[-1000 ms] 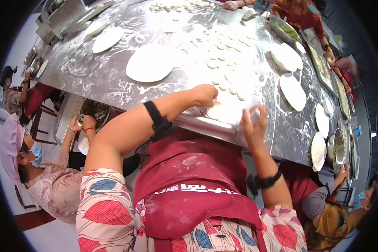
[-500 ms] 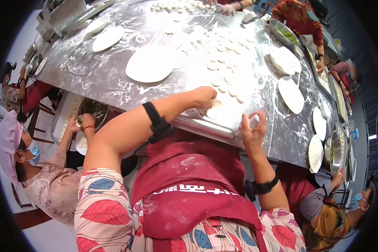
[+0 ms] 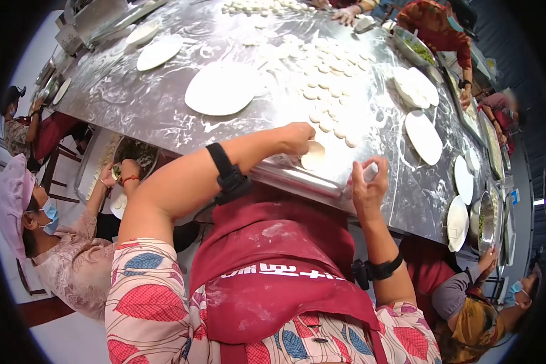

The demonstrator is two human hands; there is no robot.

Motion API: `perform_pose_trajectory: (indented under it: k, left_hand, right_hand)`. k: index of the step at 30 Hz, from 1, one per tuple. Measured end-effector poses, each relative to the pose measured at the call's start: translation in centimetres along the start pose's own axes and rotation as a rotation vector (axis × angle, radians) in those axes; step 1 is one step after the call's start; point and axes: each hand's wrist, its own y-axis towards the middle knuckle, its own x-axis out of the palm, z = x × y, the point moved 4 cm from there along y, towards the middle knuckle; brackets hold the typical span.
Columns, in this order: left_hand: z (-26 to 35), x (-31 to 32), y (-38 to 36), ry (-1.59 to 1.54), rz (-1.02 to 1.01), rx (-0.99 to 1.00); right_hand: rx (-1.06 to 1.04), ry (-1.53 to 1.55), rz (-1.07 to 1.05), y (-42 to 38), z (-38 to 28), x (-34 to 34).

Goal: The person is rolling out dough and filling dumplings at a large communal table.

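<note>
A round dough wrapper point(image 3: 313, 156) lies flat near the front edge of the steel table. My left hand point(image 3: 296, 139) is closed on its upper left edge, with the fingertips partly hidden. To the right, my right hand point(image 3: 369, 185) is wrapped around a pale rolling pin point(image 3: 370, 172), seen nearly end-on and apart from the wrapper. Just beyond the wrapper, several small flattened dough pieces point(image 3: 326, 124) are spread on the floured surface.
Stacks of wrappers or pale oval plates, such as the large white one point(image 3: 219, 89), lie around the steel table point(image 3: 158, 115). Bowls of green filling point(image 3: 420, 51) stand at the right. A co-worker point(image 3: 73, 261) sits close on my left; others work around the table.
The view has shifted slightly. My left hand stays at the wrapper's edge, while my right hand still grips the rolling pin, its wrist slightly turned.
</note>
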Motion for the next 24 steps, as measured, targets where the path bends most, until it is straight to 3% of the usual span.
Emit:
perform_pose_trajectory:
  k: [3, 7, 8, 10, 12, 15, 19, 21, 24]
  left_hand:
    - [0.2, 0.3, -0.2, 0.032, 0.012, 0.024]
    - [0.7, 0.1, 1.3, 0.019, 0.048, 0.011]
    - [0.4, 0.6, 1.6, -0.072, 0.048, -0.009]
    - [0.1, 0.9, 1.6, 0.03, 0.053, 0.068]
    - [-0.7, 1.2, 1.8, 0.031, 0.065, 0.051]
    - [-0.3, 0.7, 0.0, -0.082, -0.046, 0.012]
    - [0.5, -0.2, 0.1, -0.043, 0.035, -0.025]
    - [-0.3, -0.2, 1.1, -0.049, 0.083, -0.044]
    - [-0.1, 0.1, 0.4, 0.058, 0.029, 0.031]
  right_hand:
    - [-0.098, -0.134, 0.066, 3.6, 1.7, 1.5]
    - [0.01, -0.162, 0.011, 7.4, 2.1, 3.6]
    - [-0.022, -0.169, 0.024, 7.0, 2.1, 3.2]
    - [-0.086, -0.19, 0.038, 4.1, 2.6, 1.6]
    - [0.05, -0.008, 0.005, 0.5, 0.2, 0.2]
    - [0.017, -0.032, 0.055, 0.2, 0.3, 0.2]
    - [-0.181, -0.198, 0.084, 6.7, 1.4, 3.2]
    - [-0.007, -0.181, 0.014, 8.1, 2.1, 4.2]
    - [-0.144, -0.188, 0.074, 5.2, 1.5, 2.2]
